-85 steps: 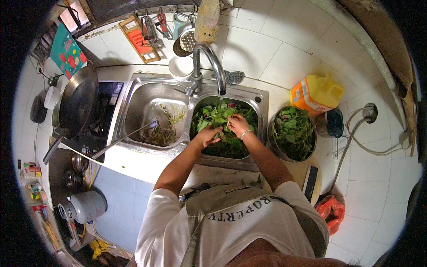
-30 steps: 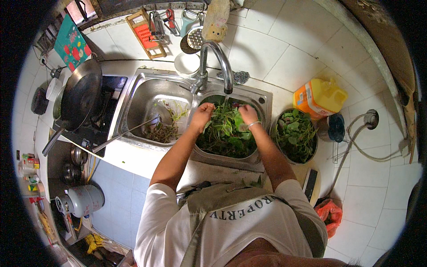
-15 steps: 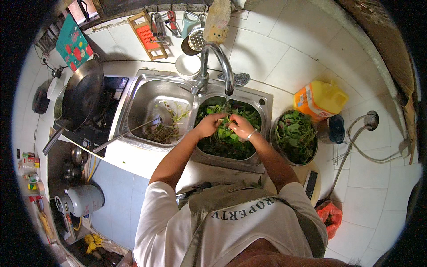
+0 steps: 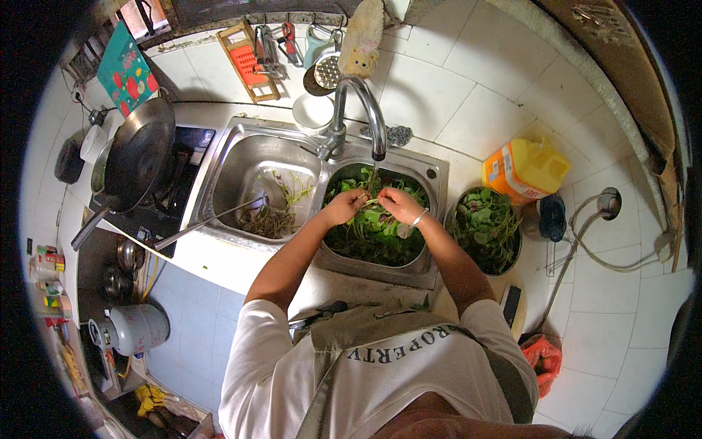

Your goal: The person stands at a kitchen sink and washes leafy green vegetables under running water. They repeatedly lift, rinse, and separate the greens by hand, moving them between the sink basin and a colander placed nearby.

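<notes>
My left hand (image 4: 345, 207) and my right hand (image 4: 401, 205) are close together over the right sink basin (image 4: 344, 261), both closed. Between them a stem of leafy greens is pinched, with pale stalk showing at the fingertips. Below lie many more loose leafy greens (image 4: 376, 238), filling much of the basin. The curved metal faucet (image 4: 376, 121) hangs just beyond my hands, and a thin stream seems to fall from it. A bracelet circles my right wrist.
Stem scraps (image 4: 272, 219) and a long-handled utensil (image 4: 212, 218) lie in the left basin (image 4: 232, 164). A round pot of greens (image 4: 484, 227) stands right, beside a yellow jug (image 4: 537, 168). A wok (image 4: 139, 157) sits on the stove at left.
My hands have shifted slightly, and my right hand has turned so its fingers bend in toward the left hand. The view has moved a little; the greens stay in the basin.
</notes>
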A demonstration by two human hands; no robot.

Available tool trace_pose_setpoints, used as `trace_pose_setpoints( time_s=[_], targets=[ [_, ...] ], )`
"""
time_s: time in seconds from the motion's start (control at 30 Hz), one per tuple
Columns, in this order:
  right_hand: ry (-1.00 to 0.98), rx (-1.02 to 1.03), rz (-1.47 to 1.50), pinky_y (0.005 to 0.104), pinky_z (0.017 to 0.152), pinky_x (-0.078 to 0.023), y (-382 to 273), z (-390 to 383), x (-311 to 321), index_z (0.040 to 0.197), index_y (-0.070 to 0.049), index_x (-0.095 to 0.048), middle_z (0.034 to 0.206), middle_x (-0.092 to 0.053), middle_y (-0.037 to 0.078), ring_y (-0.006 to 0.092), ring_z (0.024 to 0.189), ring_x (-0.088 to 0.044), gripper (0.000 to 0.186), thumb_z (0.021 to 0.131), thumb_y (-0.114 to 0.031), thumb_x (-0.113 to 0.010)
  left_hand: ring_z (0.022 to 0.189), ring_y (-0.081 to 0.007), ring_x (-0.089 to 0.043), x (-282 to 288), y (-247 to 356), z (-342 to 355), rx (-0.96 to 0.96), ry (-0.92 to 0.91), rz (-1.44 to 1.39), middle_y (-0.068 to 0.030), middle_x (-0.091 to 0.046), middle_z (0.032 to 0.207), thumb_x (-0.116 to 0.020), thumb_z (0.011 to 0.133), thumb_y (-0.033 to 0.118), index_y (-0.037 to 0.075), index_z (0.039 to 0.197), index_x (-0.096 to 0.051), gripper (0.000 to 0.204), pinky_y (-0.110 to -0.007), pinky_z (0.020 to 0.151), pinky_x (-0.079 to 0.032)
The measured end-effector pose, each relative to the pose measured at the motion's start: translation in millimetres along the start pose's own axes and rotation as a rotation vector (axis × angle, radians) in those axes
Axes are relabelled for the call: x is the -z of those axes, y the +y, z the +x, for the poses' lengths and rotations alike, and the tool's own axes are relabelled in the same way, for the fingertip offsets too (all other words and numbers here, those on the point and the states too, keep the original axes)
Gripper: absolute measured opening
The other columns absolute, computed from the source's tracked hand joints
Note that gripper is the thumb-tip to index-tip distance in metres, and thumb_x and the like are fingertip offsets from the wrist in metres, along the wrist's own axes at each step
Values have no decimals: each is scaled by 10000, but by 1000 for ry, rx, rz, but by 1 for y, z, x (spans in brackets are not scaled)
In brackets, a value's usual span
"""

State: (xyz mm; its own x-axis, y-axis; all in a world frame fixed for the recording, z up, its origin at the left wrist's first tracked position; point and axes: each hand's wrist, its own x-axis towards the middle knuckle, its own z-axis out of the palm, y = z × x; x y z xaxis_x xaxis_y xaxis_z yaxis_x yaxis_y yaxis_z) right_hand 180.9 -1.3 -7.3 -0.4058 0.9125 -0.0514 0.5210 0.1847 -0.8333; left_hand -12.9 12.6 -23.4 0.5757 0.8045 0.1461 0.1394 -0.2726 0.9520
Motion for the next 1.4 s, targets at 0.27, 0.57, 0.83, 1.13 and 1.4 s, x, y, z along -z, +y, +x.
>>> trace_pose_setpoints(
  time_s=[0.27, 0.57, 0.83, 1.13, 1.4],
  targets=[
    [-130, -108, 250, 231, 575, -400, -1, 4, 2, 812, -23, -472, 691, -471, -12, 66, 627, -462, 143, 828, -165, -456, 679, -94, -515, 6, 17, 5, 450, -215, -336, -22, -563, 782, -468, 838, 235, 43, 924, -537, 221, -247, 588, -447],
    [13, -79, -304, 379, 586, -408, -10, 20, -5, 780, -17, -495, 725, -522, 177, 333, 670, -516, 197, 709, -192, -550, 667, -272, -548, -1, 6, 9, 98, -24, 391, -153, -572, 745, -501, 759, 186, 43, 837, -569, 177, -378, 592, -428],
    [573, -416, -380, 405, 639, -422, 30, 52, -16, 773, -19, -545, 763, -543, 205, 362, 720, -516, 172, 693, -169, -520, 671, -372, -518, -12, 23, 16, 200, 229, 605, -194, -541, 725, -484, 713, 164, 27, 768, -546, 159, -445, 608, -417],
    [614, -43, -99, 345, 620, -441, -6, 6, -5, 807, -22, -524, 734, -572, 152, 309, 694, -563, 200, 680, -164, -584, 533, -111, -445, -5, 4, 12, 719, 250, -987, -15, -484, 621, -391, 856, 209, 91, 890, -475, 149, -232, 476, -369],
    [121, 24, 208, 250, 681, -401, 1, 10, -32, 925, -11, -519, 772, -540, 43, 113, 713, -486, 188, 765, -109, -528, 486, -89, -369, -2, 6, 6, 553, 26, -1178, -11, -449, 623, -342, 854, 93, 58, 873, -452, 117, -212, 456, -336]
  ],
)
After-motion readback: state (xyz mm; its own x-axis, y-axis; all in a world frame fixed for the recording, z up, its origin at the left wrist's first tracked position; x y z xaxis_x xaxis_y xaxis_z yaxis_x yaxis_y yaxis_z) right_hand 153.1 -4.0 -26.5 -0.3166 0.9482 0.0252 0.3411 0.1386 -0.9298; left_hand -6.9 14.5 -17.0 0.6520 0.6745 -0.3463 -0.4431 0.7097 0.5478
